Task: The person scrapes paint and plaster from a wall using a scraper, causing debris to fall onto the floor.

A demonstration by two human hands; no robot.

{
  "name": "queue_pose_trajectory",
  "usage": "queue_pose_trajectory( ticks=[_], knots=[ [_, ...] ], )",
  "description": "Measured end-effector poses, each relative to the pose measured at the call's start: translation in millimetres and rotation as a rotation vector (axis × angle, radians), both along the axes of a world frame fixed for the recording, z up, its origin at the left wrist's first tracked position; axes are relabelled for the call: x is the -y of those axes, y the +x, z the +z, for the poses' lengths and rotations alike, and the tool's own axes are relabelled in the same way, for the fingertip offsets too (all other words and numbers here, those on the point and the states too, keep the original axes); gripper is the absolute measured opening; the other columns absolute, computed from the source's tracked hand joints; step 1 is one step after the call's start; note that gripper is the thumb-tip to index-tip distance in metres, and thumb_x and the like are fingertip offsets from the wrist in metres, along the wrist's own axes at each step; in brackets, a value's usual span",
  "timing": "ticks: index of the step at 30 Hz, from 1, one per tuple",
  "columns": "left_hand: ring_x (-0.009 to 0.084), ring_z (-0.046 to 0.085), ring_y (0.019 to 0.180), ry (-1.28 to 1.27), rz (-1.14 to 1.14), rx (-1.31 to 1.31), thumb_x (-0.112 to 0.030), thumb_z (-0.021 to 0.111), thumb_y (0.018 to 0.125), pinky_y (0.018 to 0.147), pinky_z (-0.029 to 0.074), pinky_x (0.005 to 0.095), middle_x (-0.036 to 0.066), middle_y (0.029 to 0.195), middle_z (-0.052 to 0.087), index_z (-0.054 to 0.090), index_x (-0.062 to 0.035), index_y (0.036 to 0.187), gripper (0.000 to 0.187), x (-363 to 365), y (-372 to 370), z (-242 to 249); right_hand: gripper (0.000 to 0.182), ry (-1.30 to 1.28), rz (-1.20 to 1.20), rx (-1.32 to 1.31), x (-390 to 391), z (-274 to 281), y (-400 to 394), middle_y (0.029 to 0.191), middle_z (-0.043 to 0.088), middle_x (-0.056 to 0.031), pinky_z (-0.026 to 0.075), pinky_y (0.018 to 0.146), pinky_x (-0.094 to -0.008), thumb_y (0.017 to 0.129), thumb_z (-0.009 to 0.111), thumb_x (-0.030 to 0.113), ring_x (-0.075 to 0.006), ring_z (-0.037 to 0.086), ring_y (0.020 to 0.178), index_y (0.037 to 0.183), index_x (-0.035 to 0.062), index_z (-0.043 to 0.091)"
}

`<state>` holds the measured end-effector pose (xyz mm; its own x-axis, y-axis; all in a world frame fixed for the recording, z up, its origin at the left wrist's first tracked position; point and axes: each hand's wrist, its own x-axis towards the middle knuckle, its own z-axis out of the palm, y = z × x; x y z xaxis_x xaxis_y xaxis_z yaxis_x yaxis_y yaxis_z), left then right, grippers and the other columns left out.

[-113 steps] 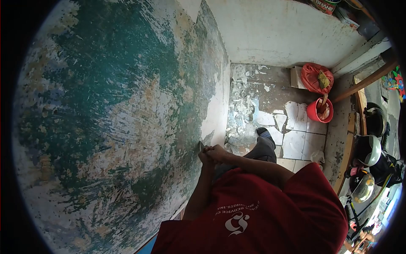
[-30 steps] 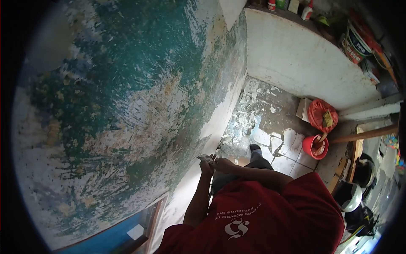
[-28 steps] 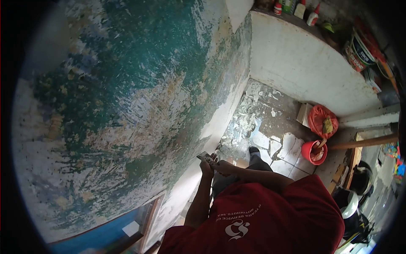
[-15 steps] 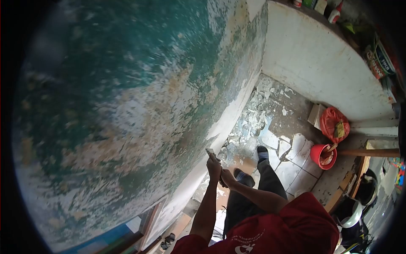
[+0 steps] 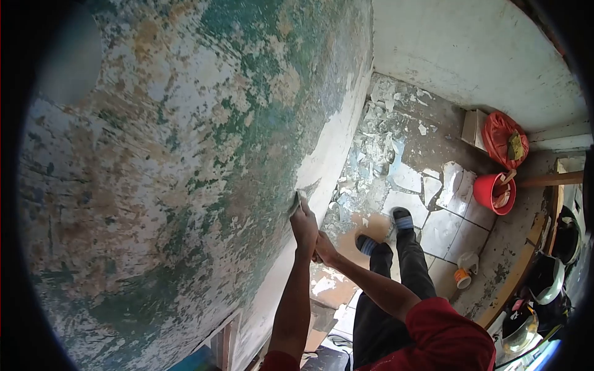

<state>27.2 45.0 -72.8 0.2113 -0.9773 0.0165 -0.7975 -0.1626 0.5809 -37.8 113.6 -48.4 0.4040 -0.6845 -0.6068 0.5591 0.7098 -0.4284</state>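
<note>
My left hand (image 5: 303, 224) is closed round the front of a scraper (image 5: 301, 196); its flat blade meets the wall. Behind it, my right hand (image 5: 325, 248) is closed round the rear of the same tool, whose handle is mostly hidden by my fingers. The wall (image 5: 204, 154) carries patchy green paint with scraped whitish and brown areas. A bare white strip (image 5: 334, 142) runs along its lower part, next to the blade.
Paint flakes (image 5: 371, 142) litter the floor along the wall. My sandalled feet (image 5: 367, 244) stand on broken tiles. To the right are a red bucket (image 5: 486, 193), a red plastic bag (image 5: 504, 139), a cup (image 5: 462, 278) lying on its side, and pans (image 5: 544, 278).
My hands have moved up slightly with the scraper, and its blade now presses against the wall. The view has shifted, showing the cup on the floor.
</note>
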Motion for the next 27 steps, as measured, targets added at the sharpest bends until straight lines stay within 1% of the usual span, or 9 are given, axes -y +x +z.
queue_pose_trajectory(
  ticks=[6,9,12,13,17,21,24,25,27],
  knots=[
    [0.0214,0.049,0.045,-0.027,0.135,-0.094,-0.029,0.034,0.089,0.046,0.037,0.0333,0.013,0.051,0.048,0.048,0.006,0.066,0.045,-18,2,-36,0.039,-0.051,0.081,-0.084,-9,-17,-10,0.047,0.042,-0.0035,0.032,0.027,-0.0247,0.089,0.03,0.035,-0.0109,0.039,0.031,0.073,0.0023,0.045],
    [0.0175,0.047,0.044,0.256,0.177,-0.185,-0.032,0.033,0.089,0.044,0.037,0.0305,0.009,0.048,0.047,0.049,0.0043,0.063,0.048,1,-24,15,0.045,-0.076,0.067,-0.139,3,-19,-15,0.047,0.041,-0.0036,0.032,0.027,-0.0251,0.089,0.028,0.041,-0.0109,0.04,0.031,0.071,0.0017,0.044],
    [0.017,0.046,0.042,0.125,0.277,-0.275,-0.034,0.033,0.089,0.042,0.037,0.0302,0.009,0.047,0.047,0.047,0.0035,0.059,0.05,-19,-21,-6,0.035,-0.038,0.128,-0.125,-10,-20,-24,0.047,0.043,-0.0046,0.033,0.027,-0.0242,0.088,0.033,0.03,-0.0119,0.042,0.032,0.074,0.0006,0.046],
    [0.0172,0.045,0.04,0.203,0.325,-0.311,-0.034,0.034,0.089,0.04,0.036,0.0308,0.008,0.045,0.045,0.046,0.0032,0.057,0.051,-24,-21,-3,0.045,-0.052,0.204,-0.152,-11,-19,-26,0.047,0.042,-0.0041,0.033,0.027,-0.0251,0.089,0.027,0.04,-0.0113,0.04,0.031,0.073,0.0015,0.044],
    [0.019,0.046,0.039,0.221,0.153,-0.161,-0.034,0.034,0.089,0.04,0.036,0.0322,0.009,0.044,0.045,0.05,0.0041,0.06,0.05,10,-25,13,0.044,-0.033,0.031,-0.059,8,-14,-16,0.048,0.042,-0.0039,0.033,0.027,-0.0251,0.089,0.028,0.04,-0.0114,0.039,0.031,0.075,0.0012,0.045],
    [0.0224,0.043,0.036,0.036,0.249,-0.213,-0.032,0.035,0.088,0.039,0.035,0.0349,0.01,0.043,0.043,0.047,0.0052,0.057,0.05,-12,-29,12,0.038,-0.056,0.129,-0.05,-4,-5,-24,0.047,0.041,-0.0033,0.034,0.028,-0.025,0.088,0.029,0.033,-0.0118,0.04,0.032,0.073,0.0019,0.044],
    [0.021,0.045,0.036,0.22,0.15,-0.088,-0.032,0.035,0.088,0.039,0.035,0.0337,0.009,0.043,0.044,0.047,0.0042,0.058,0.049,7,-19,19,0.039,-0.089,0.081,-0.042,9,-7,-18,0.047,0.041,-0.0029,0.033,0.028,-0.0251,0.089,0.029,0.034,-0.0115,0.04,0.032,0.073,0.002,0.044],
    [0.0181,0.044,0.036,0.209,0.145,-0.123,-0.032,0.034,0.089,0.037,0.034,0.0316,0.008,0.044,0.045,0.046,0.0024,0.056,0.049,8,-18,15,0.043,-0.062,0.083,-0.046,9,-8,-17,0.047,0.04,-0.0029,0.033,0.027,-0.0253,0.089,0.027,0.038,-0.0113,0.04,0.032,0.073,0.0017,0.044],
    [0.0159,0.041,0.035,0.158,0.205,-0.179,-0.034,0.034,0.089,0.035,0.032,0.0298,0.006,0.043,0.043,0.043,0.0009,0.053,0.05,-1,-19,8,0.037,-0.026,0.093,-0.059,5,1,-23,0.047,0.041,-0.0039,0.032,0.027,-0.0252,0.088,0.031,0.031,-0.0118,0.04,0.032,0.072,0.0017,0.045]
  ],
)
